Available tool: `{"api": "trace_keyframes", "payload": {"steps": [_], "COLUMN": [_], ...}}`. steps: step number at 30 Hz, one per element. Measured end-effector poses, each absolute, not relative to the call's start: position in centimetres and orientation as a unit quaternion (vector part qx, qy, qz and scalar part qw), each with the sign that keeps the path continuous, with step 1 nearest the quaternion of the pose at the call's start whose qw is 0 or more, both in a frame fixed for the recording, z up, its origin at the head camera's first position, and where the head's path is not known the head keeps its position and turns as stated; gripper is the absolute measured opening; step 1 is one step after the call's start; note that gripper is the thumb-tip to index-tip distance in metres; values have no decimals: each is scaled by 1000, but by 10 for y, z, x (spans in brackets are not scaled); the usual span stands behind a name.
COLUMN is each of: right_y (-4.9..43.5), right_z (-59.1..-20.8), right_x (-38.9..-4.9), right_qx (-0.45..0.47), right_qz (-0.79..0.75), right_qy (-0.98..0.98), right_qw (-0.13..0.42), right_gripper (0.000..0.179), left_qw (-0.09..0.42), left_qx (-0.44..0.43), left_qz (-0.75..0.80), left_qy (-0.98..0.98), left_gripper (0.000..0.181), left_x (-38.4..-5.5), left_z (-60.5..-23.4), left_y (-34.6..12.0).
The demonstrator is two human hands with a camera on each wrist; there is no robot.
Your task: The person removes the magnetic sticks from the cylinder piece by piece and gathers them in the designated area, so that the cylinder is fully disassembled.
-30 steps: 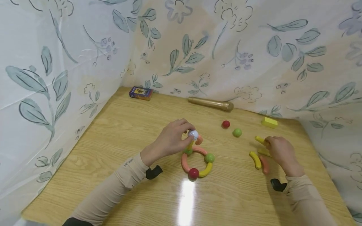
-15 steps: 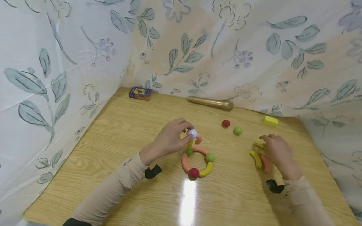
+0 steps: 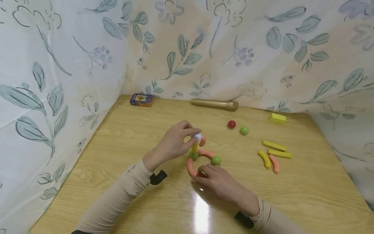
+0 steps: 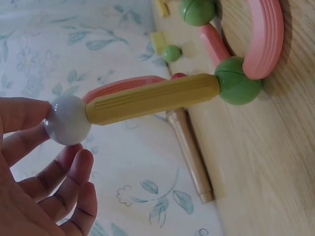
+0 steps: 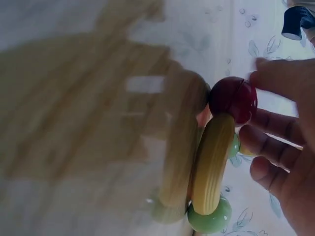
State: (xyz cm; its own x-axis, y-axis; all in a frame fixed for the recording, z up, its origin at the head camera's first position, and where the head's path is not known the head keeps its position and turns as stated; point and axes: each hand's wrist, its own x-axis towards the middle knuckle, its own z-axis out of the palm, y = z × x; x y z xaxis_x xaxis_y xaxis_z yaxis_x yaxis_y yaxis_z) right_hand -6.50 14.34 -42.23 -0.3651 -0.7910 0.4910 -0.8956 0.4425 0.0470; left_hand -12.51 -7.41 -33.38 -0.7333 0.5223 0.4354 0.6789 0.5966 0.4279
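My left hand (image 3: 176, 143) pinches a pale blue-white ball (image 4: 69, 120) between thumb and fingers. Below that ball a straight yellow stick (image 4: 157, 98) runs down to a green ball (image 4: 238, 81), and a curved pink stick (image 3: 203, 140) hangs from its side. That green ball belongs to a ring of balls and curved sticks lying on the table. At the ring's near side, my right hand (image 3: 222, 182) has its thumb and fingers around a red ball (image 5: 234, 101). A curved yellow stick (image 5: 214, 164) joins it to another green ball (image 3: 216, 160), partly hidden from the head view.
Loose yellow sticks (image 3: 279, 154) and a curved pink stick (image 3: 274, 163) lie to the right. Farther back are a loose red ball (image 3: 231, 124), green ball (image 3: 244, 130), yellow block (image 3: 277, 118), gold microphone (image 3: 214, 104) and small card box (image 3: 142, 99). Patterned cloth surrounds the table (image 3: 131, 130).
My right hand has left the loose sticks on the right and moved left to the red ball of the ring. The left hand stays on the pale ball.
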Motion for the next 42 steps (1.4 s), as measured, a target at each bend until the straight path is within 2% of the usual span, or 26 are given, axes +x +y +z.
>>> {"api": "trace_keyframes", "payload": {"steps": [5,13,17,26,30,34,37,42], "right_y": [151,181,194,208,204,190,180,179], "right_z": [-422,-410,-408,-409,-395,-370,-358,-359], "right_x": [-66,-72,-84,-118,-114,-100,-96,-99], "right_qx": [509,436,411,369,333,289,304,314], "right_qz": [102,83,77,87,185,346,388,392], "right_qy": [-827,-880,-891,-910,-916,-889,-866,-856], "right_qw": [218,169,175,167,126,82,88,121], "right_gripper": [19,16,18,19,23,43,50,40], "left_qw": [142,133,124,115,126,138,135,121], "left_qx": [-356,-376,-376,-389,-397,-402,-400,-394], "left_qz": [-268,-243,-242,-243,-248,-246,-247,-263], "left_qy": [-884,-884,-886,-881,-875,-871,-872,-872], "left_gripper": [26,24,20,26,29,29,29,26], "left_x": [-125,-122,-121,-121,-123,-125,-126,-126], "left_z": [-335,-328,-325,-327,-329,-330,-329,-331], "left_y": [-73,-70,-66,-53,-43,-37,-34,-32]}}
